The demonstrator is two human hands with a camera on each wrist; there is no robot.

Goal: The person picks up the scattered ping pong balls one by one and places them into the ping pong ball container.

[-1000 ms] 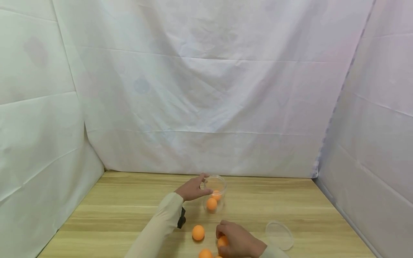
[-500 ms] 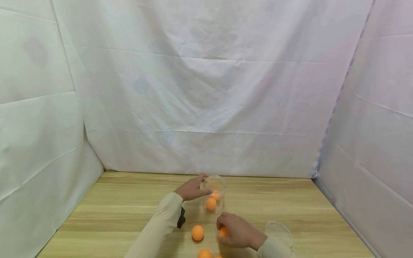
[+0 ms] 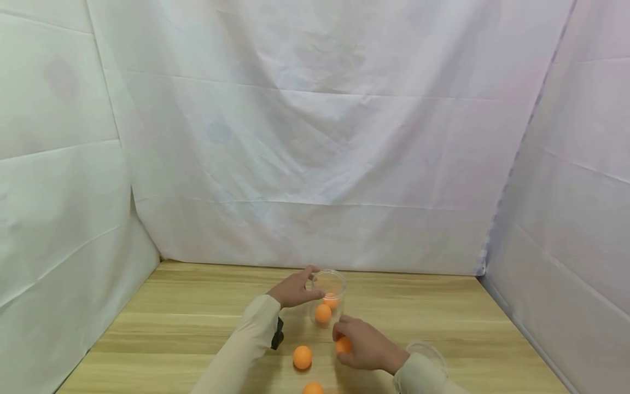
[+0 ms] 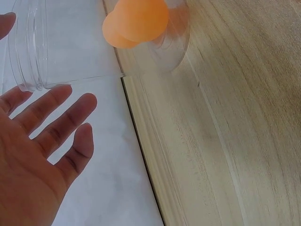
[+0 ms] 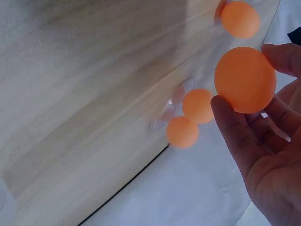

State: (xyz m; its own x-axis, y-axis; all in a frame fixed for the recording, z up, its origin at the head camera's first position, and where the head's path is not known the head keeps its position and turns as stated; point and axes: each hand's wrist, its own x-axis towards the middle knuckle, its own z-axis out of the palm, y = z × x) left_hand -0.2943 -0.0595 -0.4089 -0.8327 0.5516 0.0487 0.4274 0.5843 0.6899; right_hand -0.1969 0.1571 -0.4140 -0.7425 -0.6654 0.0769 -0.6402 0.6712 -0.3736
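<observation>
A clear plastic jar [image 3: 339, 284] stands on the wooden table with two orange ping-pong balls [image 4: 141, 19] at its bottom. My left hand [image 3: 294, 289] holds the jar near its threaded rim; in the left wrist view the thumb is on one side and the fingertips [image 4: 61, 92] on the other. Just in front of the jar, my right hand [image 3: 366, 346] pinches another orange ping-pong ball [image 5: 245, 80] between thumb and fingers. One loose ball [image 3: 302, 357] lies left of that hand, and a further ball [image 3: 313, 388] is cut by the bottom edge of the head view.
A clear round lid [image 3: 434, 353] lies on the table [image 3: 492, 339] at the right, partly covered by the right sleeve [image 3: 420, 376]. White cloth [image 3: 315, 164] hangs at the back and both sides. A black band [image 3: 278, 332] shows at the left wrist.
My right hand has lifted a ping-pong ball from among those at the front and carried it forward, nearer the jar. The left hand and the jar stay in place.
</observation>
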